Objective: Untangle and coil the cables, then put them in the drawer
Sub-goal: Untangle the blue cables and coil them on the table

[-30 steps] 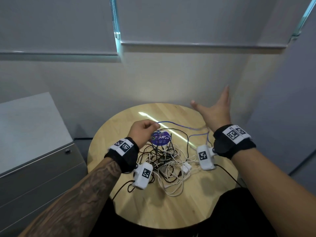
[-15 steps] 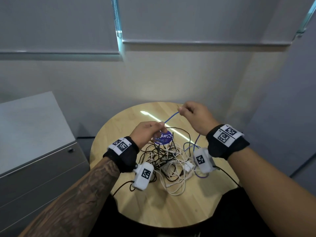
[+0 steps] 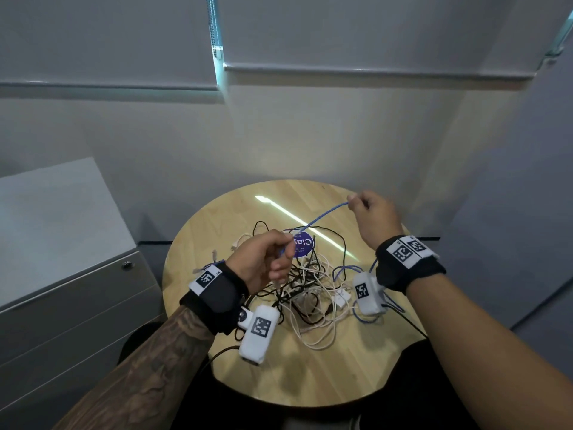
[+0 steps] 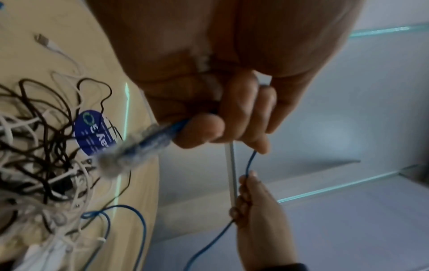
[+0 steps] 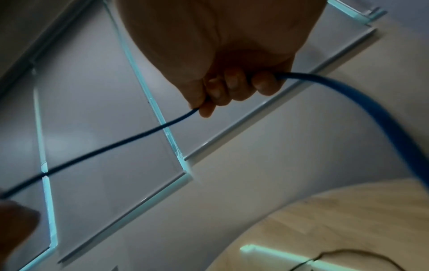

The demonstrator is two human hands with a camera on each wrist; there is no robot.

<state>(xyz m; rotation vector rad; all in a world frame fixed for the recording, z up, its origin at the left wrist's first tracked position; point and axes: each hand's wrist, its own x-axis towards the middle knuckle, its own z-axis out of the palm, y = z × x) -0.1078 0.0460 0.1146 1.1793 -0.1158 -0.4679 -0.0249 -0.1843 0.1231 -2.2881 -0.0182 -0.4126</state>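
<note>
Blue cable [image 3: 322, 217] stretched taut at frame centre, pinched in curled left hand [image 3: 263, 259] and gripped by right hand [image 3: 373, 217] up right. Below, tangled cables [image 3: 307, 290] heaped on round table [image 3: 325, 377]. Drawer cabinet [image 3: 71, 293] at left.

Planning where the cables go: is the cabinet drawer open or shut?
Shut. The top drawer front sits flush with the fronts below it, and both hands are on the blue cable.

Office-like room, grey metal drawer cabinet [image 3: 77, 305] with a lock stood at left, grey roller blinds [image 3: 341, 32] were drawn, small round wooden counter [image 3: 325, 383] against plain walls
</note>
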